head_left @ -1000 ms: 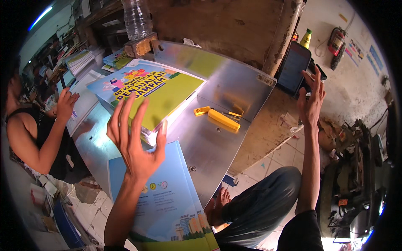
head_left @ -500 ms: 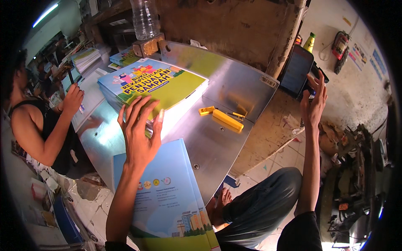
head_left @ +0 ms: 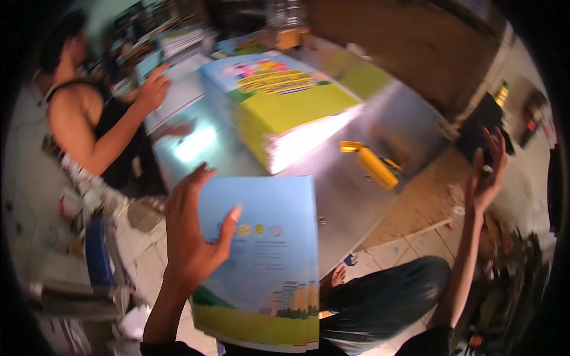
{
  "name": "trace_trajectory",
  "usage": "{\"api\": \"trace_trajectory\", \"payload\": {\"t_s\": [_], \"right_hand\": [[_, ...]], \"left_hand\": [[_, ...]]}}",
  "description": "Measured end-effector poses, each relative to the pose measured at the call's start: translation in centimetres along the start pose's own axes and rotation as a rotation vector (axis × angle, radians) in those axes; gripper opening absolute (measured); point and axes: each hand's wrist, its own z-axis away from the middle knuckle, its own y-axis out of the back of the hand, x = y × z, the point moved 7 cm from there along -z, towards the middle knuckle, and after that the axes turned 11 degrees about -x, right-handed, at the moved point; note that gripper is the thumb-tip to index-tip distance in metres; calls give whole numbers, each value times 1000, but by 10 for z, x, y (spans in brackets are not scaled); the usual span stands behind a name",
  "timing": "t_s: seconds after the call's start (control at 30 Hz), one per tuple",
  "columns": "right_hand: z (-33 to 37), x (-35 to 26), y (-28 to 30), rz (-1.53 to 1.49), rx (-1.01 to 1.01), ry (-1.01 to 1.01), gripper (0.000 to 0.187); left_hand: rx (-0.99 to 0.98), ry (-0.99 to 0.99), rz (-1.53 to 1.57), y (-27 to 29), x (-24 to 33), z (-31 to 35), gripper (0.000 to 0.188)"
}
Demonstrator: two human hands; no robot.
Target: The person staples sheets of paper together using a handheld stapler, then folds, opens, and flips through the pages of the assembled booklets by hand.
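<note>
My left hand (head_left: pixel 199 228) is open at the left edge of a blue and green booklet (head_left: pixel 261 202), its thumb over the cover and its fingers apart. Blur hides whether they touch it. At least one more booklet shows beneath. This small pile lies at the near side of a metal table (head_left: pixel 332 207). Beyond it stands a thick stack of colourful booklets (head_left: pixel 291 107). A yellow stapler (head_left: pixel 377 167) rests right of that stack. My right hand (head_left: pixel 490 178) is raised at the far right with its fingers spread, holding nothing, close to a dark phone (head_left: pixel 478 127).
Across the table's left side sits another person (head_left: pixel 89 118) in a black top, one hand (head_left: pixel 155 89) raised over papers (head_left: pixel 184 89). More booklets (head_left: pixel 243 44) and a clear bottle (head_left: pixel 284 15) are behind the stack. My bent knee (head_left: pixel 409 285) is below the table's right edge.
The view has swung, so the table and stack appear farther right and turned. My left hand has come from near the big stack to the near booklet's left edge. My right hand stays raised.
</note>
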Motion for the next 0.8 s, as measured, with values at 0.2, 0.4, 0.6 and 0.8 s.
{"api": "trace_trajectory", "payload": {"t_s": [0.2, 0.4, 0.6, 0.8], "right_hand": [[-8, -129, -47, -194, -385, 251, 33], [25, -229, -87, -493, -916, 636, 29], [46, -294, -89, -634, -1085, 776, 35], [44, -321, -89, -795, -1202, 772, 38]], "left_hand": [[-294, 968, 651, -23, -128, 135, 66], [-373, 961, 957, -19, -103, 164, 39], [-168, 898, 943, -19, -88, 168, 32], [-9, 1014, 1011, 19, -91, 198, 28]]}}
